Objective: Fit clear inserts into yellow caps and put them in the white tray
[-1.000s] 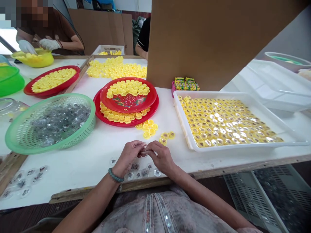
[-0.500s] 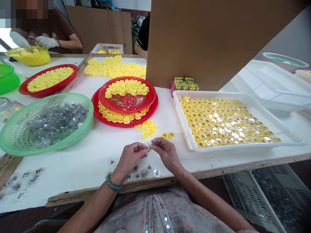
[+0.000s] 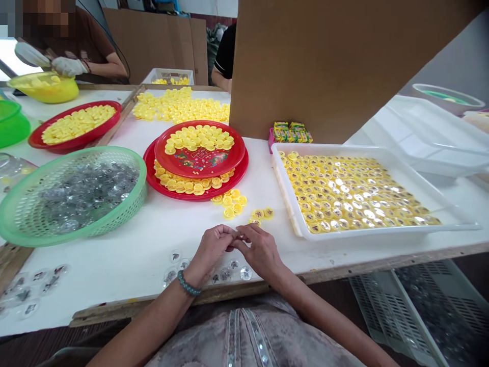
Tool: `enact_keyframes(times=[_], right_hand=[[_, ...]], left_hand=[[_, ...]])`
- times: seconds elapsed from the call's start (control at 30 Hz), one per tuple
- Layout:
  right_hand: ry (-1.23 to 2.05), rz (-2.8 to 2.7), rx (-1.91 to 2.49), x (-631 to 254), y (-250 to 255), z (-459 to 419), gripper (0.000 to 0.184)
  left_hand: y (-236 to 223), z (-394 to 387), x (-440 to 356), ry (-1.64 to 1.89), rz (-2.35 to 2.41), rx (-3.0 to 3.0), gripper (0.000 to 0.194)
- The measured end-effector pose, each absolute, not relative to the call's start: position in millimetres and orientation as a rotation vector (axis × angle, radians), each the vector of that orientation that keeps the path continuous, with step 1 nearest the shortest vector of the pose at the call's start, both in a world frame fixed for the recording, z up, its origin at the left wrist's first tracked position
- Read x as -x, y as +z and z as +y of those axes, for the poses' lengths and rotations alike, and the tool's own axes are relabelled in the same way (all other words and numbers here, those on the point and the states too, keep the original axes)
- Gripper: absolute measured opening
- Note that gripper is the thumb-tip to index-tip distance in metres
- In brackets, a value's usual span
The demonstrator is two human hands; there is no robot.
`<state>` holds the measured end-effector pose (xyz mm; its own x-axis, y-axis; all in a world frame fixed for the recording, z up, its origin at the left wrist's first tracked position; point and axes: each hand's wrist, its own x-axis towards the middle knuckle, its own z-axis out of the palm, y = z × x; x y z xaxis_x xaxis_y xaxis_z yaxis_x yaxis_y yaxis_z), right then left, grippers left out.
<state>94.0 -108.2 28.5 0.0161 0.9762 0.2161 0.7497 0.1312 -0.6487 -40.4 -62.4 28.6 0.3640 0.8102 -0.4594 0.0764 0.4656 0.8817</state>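
"On the white tabletop [image 3: 126,265], where are the printed yellow discs [image 3: 258,214]?"

"Just beyond both hands, nearer the right hand [image 3: 263,252]. Its fingertips and the left hand's [image 3: 214,247] meet, pinched; I can't tell on what."

"Around?"

"Clear discs [image 3: 245,273] nearside, white tray [image 3: 344,234] rightward, gloved co-worker [image 3: 93,51] far left."

Glossy red plastic plate [image 3: 200,165]; matt brown cardboard panel [image 3: 305,71].

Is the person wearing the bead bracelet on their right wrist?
No, the green bead bracelet circles the wrist of the left hand.
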Motion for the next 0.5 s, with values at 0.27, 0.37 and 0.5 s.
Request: enact_keyframes(times=[0.27, 0.37, 0.5], right_hand=[[0.434, -1.72, 1.707, -105, 25, -107, 0.018], [0.496, -1.721, 1.666, -111, 22, -111, 0.025], [0.58, -1.722, 1.658, -114, 22, -115, 0.029]], left_hand=[[40, -35, 41, 0.537, 1.395, -1.593, 0.033], [36, -17, 35, 0.511, 1.649, -1.971, 0.033], [29, -5, 25, 0.339, 1.635, -2.163, 0.024]])
